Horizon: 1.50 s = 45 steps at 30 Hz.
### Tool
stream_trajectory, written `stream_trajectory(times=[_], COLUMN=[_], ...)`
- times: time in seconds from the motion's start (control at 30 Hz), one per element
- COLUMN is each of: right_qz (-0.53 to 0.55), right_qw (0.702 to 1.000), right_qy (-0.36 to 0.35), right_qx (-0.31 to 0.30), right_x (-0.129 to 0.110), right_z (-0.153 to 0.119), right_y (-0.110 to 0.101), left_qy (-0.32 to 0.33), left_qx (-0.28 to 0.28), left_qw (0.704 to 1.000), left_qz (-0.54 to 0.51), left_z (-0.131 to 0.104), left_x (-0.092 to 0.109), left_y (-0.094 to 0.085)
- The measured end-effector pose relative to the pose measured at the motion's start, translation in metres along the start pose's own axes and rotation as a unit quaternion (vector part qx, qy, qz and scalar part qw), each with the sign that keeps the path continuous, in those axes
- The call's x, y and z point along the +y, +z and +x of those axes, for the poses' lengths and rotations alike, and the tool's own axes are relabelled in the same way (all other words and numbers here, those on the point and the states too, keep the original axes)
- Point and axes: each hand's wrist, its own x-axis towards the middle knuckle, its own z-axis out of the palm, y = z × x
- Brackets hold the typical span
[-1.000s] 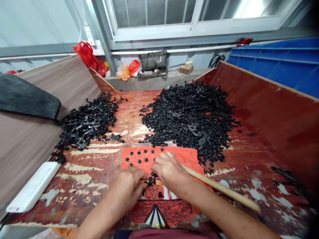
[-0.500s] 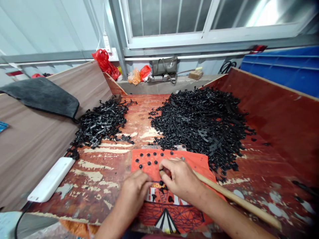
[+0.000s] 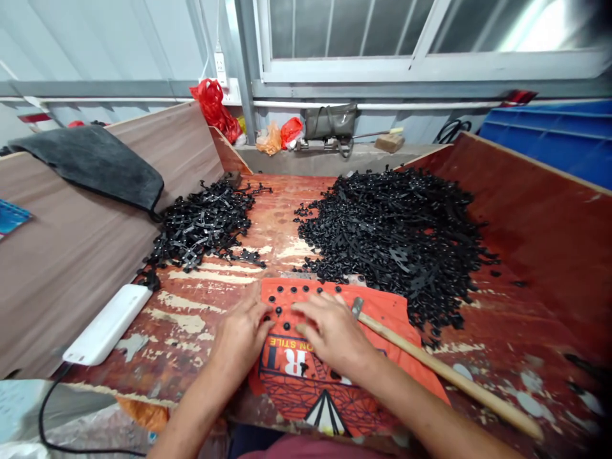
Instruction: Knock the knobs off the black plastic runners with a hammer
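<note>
An orange-red printed cloth [image 3: 389,306] lies on the table in front of me, with several small round black pieces [image 3: 287,326] standing on it in loose rows. My left hand [image 3: 241,335] is at the cloth's left edge, thumb and forefinger closed around one of the black pieces [image 3: 268,318]. Over the middle of the cloth rests my right hand [image 3: 329,328], thumb and fingers apart; some pieces beneath it are hidden. To its right lies a hammer [image 3: 452,376], its metal head on the cloth and wooden handle pointing toward me.
A large heap of black linked parts [image 3: 392,242] rises behind the cloth on the right, a smaller heap [image 3: 203,220] on the left. A white power bank-like box [image 3: 108,325] with a cable lies at left. Boards wall both sides; a blue crate [image 3: 554,137] stands beyond the right one.
My left hand has moved up to the cloth's left edge. The right hand's fingers have spread from a pinch. One black piece now stands between the hands. The view has shifted slightly.
</note>
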Motion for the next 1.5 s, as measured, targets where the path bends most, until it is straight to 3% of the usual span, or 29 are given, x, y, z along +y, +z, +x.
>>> stream_trajectory(times=[0.1,0.2,0.3,0.4,0.6,0.77,0.9,1.03,1.3,1.4,1.5], right_qz=[-0.013,-0.021,-0.020,-0.062,-0.112,-0.116,-0.020,0.081,0.032,0.000,-0.029], right_qw=[1.000,1.000,0.999,0.994,0.987,0.986,0.994,0.994,0.998,0.999,0.999], right_qy=[0.013,0.003,-0.029,-0.088,-0.115,-0.116,-0.104,-0.040,-0.014,-0.009,-0.002], right_qx=[0.005,-0.015,-0.029,-0.031,-0.012,-0.007,0.002,0.058,0.045,0.040,0.042], right_x=[0.020,0.028,0.023,0.013,0.012,0.015,0.009,-0.002,-0.003,-0.004,-0.002], right_z=[-0.016,-0.037,-0.054,-0.061,-0.061,-0.067,-0.063,-0.039,-0.005,-0.004,-0.006], right_y=[-0.024,-0.034,-0.026,-0.008,0.013,0.004,-0.015,-0.017,0.012,0.013,0.006], left_qy=[0.011,0.040,0.035,0.028,0.043,-0.020,-0.088,-0.131,-0.137,-0.139,-0.118], left_qx=[0.020,-0.055,-0.128,-0.153,-0.098,-0.071,-0.029,-0.024,-0.002,0.016,0.068], left_qw=[0.999,0.995,0.990,0.988,0.994,0.991,0.981,0.965,0.980,0.984,0.990], left_qz=[-0.033,-0.074,-0.042,0.002,-0.023,-0.109,-0.171,-0.224,-0.144,-0.110,-0.030], left_z=[-0.010,-0.021,-0.030,-0.037,-0.043,-0.041,-0.033,-0.027,-0.027,-0.029,-0.033], left_x=[0.013,0.036,0.058,0.065,0.061,0.050,0.029,0.008,0.011,0.012,0.014], left_y=[-0.005,-0.003,0.006,0.015,0.026,0.016,0.003,0.012,0.028,0.026,0.019])
